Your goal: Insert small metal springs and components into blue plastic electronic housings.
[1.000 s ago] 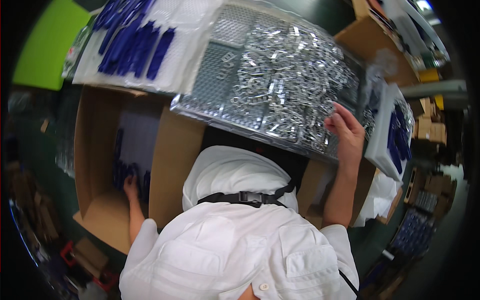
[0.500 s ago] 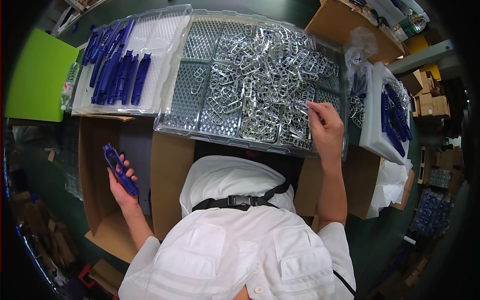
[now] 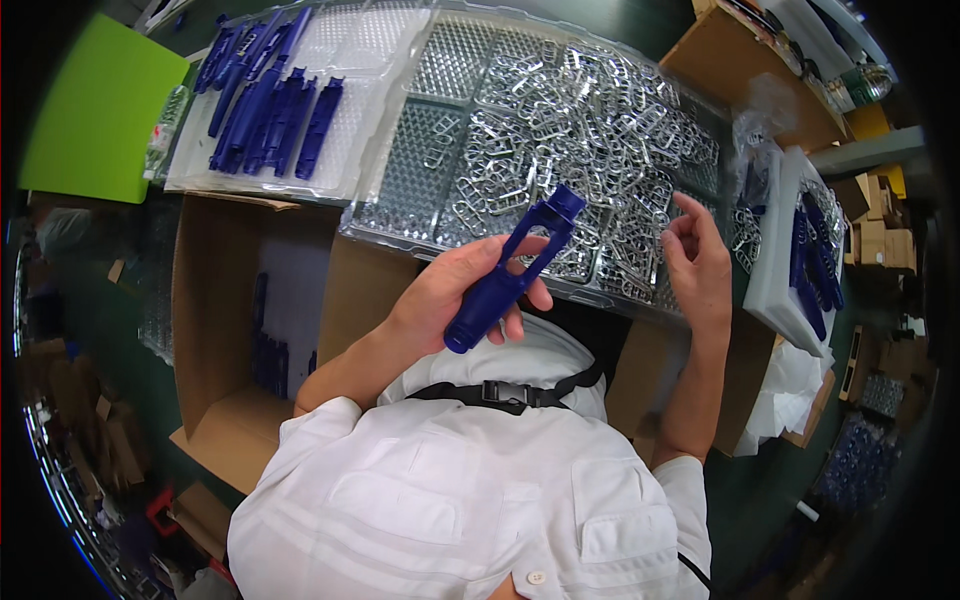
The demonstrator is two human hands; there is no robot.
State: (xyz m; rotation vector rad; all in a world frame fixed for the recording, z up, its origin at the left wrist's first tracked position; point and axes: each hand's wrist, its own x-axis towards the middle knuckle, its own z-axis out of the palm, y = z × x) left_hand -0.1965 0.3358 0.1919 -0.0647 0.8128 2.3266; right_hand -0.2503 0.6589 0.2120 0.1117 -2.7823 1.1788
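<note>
My left hand (image 3: 440,290) is closed round a dark blue plastic housing (image 3: 487,305), tilted with its slotted end up and to the right. The housing has a long opening through its upper half. My right hand (image 3: 700,270) hovers at the near right edge of a clear divided tray (image 3: 400,205), its fingers curled and its index finger partly raised. Whatever may lie between thumb and fingers is too small to make out. Heaped in the tray are many shiny metal links (image 3: 560,130), close to my right fingertips.
At the back left, a white tray (image 3: 345,150) bears several blue housings (image 3: 318,130). Below it stands an open cardboard box (image 3: 205,330) with blue parts inside. White foam (image 3: 768,235) holds more blue parts on the right. A green panel (image 3: 100,110) and a plastic bottle (image 3: 163,135) stand far left.
My left hand has brought the blue housing from over the cardboard box to the middle, in front of the link tray. My right hand has drawn slightly back from the links.
</note>
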